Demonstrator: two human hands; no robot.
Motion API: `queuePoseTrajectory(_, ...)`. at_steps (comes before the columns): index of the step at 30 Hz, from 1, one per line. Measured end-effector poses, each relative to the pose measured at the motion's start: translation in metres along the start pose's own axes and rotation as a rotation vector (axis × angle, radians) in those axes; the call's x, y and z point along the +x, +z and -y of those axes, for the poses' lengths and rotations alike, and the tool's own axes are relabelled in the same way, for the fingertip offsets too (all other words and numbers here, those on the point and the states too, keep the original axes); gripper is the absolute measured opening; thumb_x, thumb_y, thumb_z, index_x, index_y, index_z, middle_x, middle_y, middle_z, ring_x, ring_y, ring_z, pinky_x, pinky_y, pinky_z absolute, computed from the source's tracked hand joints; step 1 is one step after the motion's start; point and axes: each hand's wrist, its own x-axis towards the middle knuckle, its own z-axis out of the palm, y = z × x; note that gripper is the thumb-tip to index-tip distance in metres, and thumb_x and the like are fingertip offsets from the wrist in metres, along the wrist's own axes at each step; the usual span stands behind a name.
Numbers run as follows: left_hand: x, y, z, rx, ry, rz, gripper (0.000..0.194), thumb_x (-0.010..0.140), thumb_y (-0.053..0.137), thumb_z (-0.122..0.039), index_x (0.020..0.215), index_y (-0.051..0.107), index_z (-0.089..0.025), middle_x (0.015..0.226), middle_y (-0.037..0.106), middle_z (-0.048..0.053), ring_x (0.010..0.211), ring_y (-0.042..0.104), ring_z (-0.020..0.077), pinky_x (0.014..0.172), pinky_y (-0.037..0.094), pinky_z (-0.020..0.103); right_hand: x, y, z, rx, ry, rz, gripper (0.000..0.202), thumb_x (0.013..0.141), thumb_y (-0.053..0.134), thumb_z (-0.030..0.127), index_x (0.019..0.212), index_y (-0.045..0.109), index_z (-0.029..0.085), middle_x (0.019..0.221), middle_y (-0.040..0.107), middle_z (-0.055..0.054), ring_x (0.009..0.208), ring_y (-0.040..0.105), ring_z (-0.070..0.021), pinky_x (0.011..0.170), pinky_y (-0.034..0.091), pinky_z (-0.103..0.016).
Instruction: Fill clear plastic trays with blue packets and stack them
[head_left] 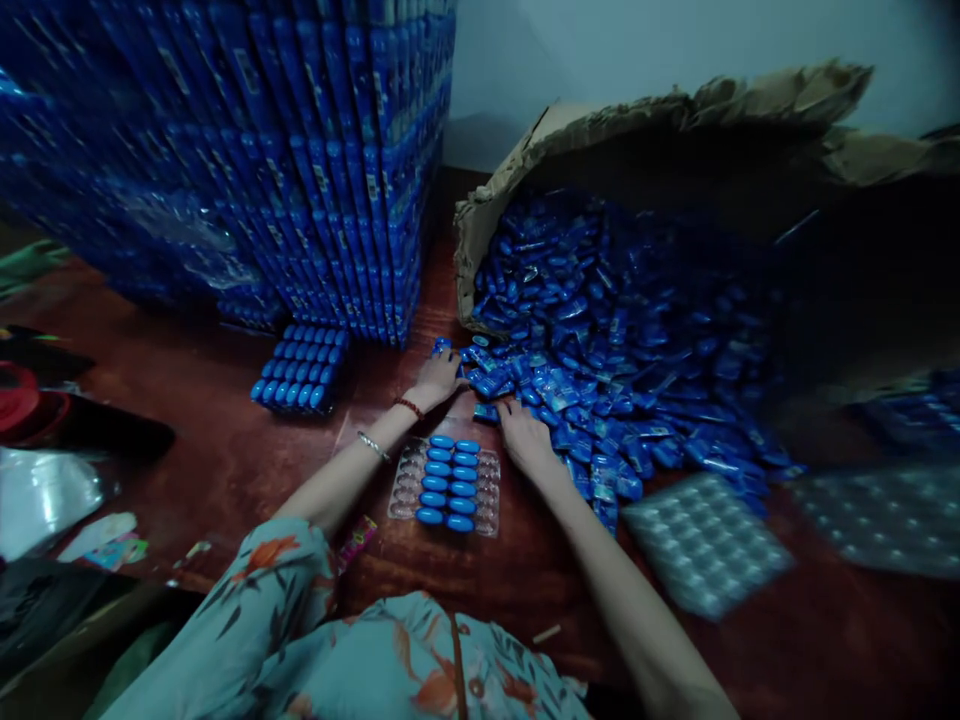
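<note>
Judgement: pinch packets singly off the pile's near edge; don't drag the heap. Left hand [439,374]: palm down, fingers at the loose blue packets [555,385]. Right hand [526,438]: palm down, fingertips at a near packet [486,412]. Can't tell if either grips. Both forearms stretched forward. Part-filled clear tray [405,482] between the forearms, bodyward of both hands. Blue block [296,368] left of left hand; empty tray [709,545] right of right hand; carton [471,235] beyond.
</note>
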Motion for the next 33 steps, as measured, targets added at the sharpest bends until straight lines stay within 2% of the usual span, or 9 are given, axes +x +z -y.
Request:
queuePoseTrajectory(4,-0.004,0.007,0.014,-0.031,-0.008,0.104,0.055,0.070,0.073,-0.031,0.113,0.049,-0.008,0.122,0.047,0.023,0.105,0.054,0.0314,0.087,0.045,0.040,-0.034,0.012,0.000,0.097,-0.014,0.026,0.029,0.090,0.034,0.013,0.110,0.054,0.014,0.104,0.058,-0.014,0.092,0.057,-0.0219,0.068,0.046,-0.028)
queuePoseTrajectory(7,-0.025,0.002,0.032,-0.132,0.014,0.082,0.058,0.070,0.072,-0.031,0.117,0.046,-0.010,0.118,0.051,0.018,0.103,0.054,0.0268,0.088,0.044,0.038,-0.068,0.021,-0.011,0.417,0.005,-0.106,0.030,0.091,0.037,0.020,0.116,0.054,0.016,0.108,0.059,-0.012,0.099,0.057,-0.0221,0.081,0.047,-0.034)
queuePoseTrajectory(10,-0.062,-0.007,0.047,-0.276,-0.010,-0.047,0.034,0.076,0.063,-0.032,0.103,0.055,-0.013,0.102,0.059,0.010,0.094,0.056,0.0228,0.086,0.044,0.037,-0.106,0.030,-0.019,0.858,0.088,-0.235,0.034,0.090,0.040,0.030,0.121,0.054,0.021,0.110,0.063,-0.009,0.093,0.062,-0.0204,0.084,0.048,-0.037)
queuePoseTrajectory(12,-0.094,-0.012,0.054,-0.369,-0.081,-0.138,0.027,0.080,0.056,-0.037,0.094,0.059,-0.014,0.093,0.061,0.007,0.088,0.057,0.0206,0.084,0.045,0.035,-0.129,0.034,-0.017,1.160,0.242,-0.204,0.038,0.088,0.045,0.039,0.119,0.055,0.021,0.094,0.068,-0.007,0.069,0.064,-0.0175,0.069,0.053,-0.035)
queuePoseTrajectory(15,-0.144,-0.017,0.057,-0.585,-0.234,-0.249,0.035,0.083,0.050,-0.043,0.098,0.060,-0.014,0.091,0.063,0.005,0.075,0.058,0.0157,0.072,0.048,0.029,-0.151,0.035,-0.007,1.542,0.454,-0.074,0.047,0.079,0.057,0.045,0.115,0.057,0.016,0.069,0.067,-0.003,0.050,0.060,-0.0155,0.050,0.052,-0.030)
queuePoseTrajectory(18,-0.180,-0.019,0.056,-0.786,-0.397,-0.335,0.043,0.078,0.056,-0.048,0.103,0.058,-0.012,0.086,0.062,0.004,0.061,0.057,0.0117,0.060,0.048,0.024,-0.151,0.033,0.003,1.720,0.537,-0.031,0.050,0.070,0.067,0.044,0.110,0.060,0.015,0.069,0.068,-0.004,0.056,0.063,-0.0168,0.054,0.054,-0.031)
queuePoseTrajectory(23,-0.191,-0.012,0.052,-0.900,-0.395,-0.367,0.051,0.074,0.061,-0.043,0.115,0.054,-0.014,0.085,0.061,0.003,0.065,0.057,0.0114,0.060,0.049,0.024,-0.115,0.035,0.005,1.720,0.565,-0.127,0.058,0.065,0.069,0.050,0.110,0.059,0.015,0.069,0.067,-0.002,0.059,0.063,-0.0170,0.058,0.055,-0.033)
queuePoseTrajectory(29,-0.188,-0.007,0.057,-0.857,-0.420,-0.375,0.043,0.075,0.061,-0.042,0.107,0.059,-0.014,0.087,0.061,0.004,0.069,0.057,0.0124,0.063,0.049,0.024,-0.099,0.037,0.001,1.100,0.343,-0.199,0.046,0.076,0.053,0.058,0.096,0.064,0.018,0.083,0.068,-0.007,0.068,0.062,-0.0196,0.068,0.049,-0.034)
queuePoseTrajectory(33,-0.192,-0.011,0.060,-0.820,-0.392,-0.321,0.042,0.080,0.056,-0.042,0.112,0.058,-0.015,0.090,0.060,0.005,0.072,0.058,0.0139,0.067,0.051,0.027,-0.099,0.032,-0.002,0.925,0.356,-0.219,0.045,0.084,0.038,0.058,0.090,0.060,0.020,0.076,0.066,-0.007,0.068,0.061,-0.0214,0.067,0.046,-0.034)
